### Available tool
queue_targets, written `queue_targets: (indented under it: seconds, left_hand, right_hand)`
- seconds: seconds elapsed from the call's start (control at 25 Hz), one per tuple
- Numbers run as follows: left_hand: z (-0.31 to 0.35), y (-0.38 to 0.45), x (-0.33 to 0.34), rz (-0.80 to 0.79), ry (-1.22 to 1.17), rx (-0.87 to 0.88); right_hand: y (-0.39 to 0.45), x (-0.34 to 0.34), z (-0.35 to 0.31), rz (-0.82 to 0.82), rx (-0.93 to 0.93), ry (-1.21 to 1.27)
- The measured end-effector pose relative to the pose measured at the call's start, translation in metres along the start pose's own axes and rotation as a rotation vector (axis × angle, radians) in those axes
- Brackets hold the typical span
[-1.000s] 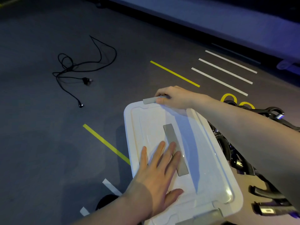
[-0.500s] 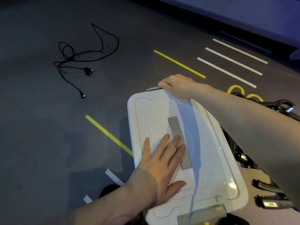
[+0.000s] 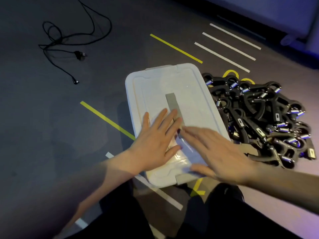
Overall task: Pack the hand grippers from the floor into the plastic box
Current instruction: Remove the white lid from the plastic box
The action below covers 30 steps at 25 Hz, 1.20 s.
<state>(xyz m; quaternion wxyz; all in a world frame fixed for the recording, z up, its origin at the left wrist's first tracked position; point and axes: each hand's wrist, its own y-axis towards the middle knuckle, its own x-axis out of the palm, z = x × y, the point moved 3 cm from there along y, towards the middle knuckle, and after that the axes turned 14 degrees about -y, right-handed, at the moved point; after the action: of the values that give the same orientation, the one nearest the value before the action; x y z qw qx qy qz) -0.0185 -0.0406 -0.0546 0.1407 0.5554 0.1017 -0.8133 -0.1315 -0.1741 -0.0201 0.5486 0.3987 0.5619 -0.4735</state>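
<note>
A white plastic box with its lid on stands on the dark floor in front of me. A grey handle strip runs down the lid's middle, and a grey latch shows at the near end. My left hand lies flat on the lid with fingers spread. Blurred by motion, my right hand hovers flat over the lid's near right part, fingers straight. Right of the box lies a heap of several black hand grippers with metal springs.
A black cable is tangled on the floor at the far left. Yellow tape and white tape lines mark the floor. My dark-clothed legs are at the bottom. A pale raised ledge runs along the far right.
My right hand left the far latch and swept back to the near right part of the lid. The left hand stayed flat on the lid. The view shifted, showing the heap.
</note>
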Motion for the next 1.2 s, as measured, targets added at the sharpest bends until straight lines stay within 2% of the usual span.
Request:
queue_targets:
  seconds: [0.16, 0.32, 0.44, 0.8, 1.08, 1.2]
  left_hand:
    - [0.003, 0.000, -0.003, -0.105, 0.016, -0.064]
    - [0.003, 0.000, -0.005, -0.155, 0.020, -0.111]
    - [0.004, 0.000, -0.006, -0.171, -0.003, -0.122]
    - [-0.001, -0.002, 0.000, -0.115, -0.004, -0.082]
    - [-0.003, 0.000, -0.002, -0.081, -0.031, -0.086]
    - [-0.003, 0.000, -0.003, -0.080, -0.047, -0.081]
  right_hand:
    - [-0.050, 0.023, -0.041, -0.042, -0.073, -0.217]
    - [-0.053, 0.027, -0.051, 0.180, -0.030, -0.227]
    - [-0.047, 0.021, -0.047, 0.256, -0.017, -0.249]
    - [-0.044, 0.031, -0.046, 0.316, -0.018, -0.151]
    - [-0.049, 0.043, -0.051, 0.346, -0.009, -0.169]
    - [-0.047, 0.030, -0.052, 0.333, 0.013, -0.017]
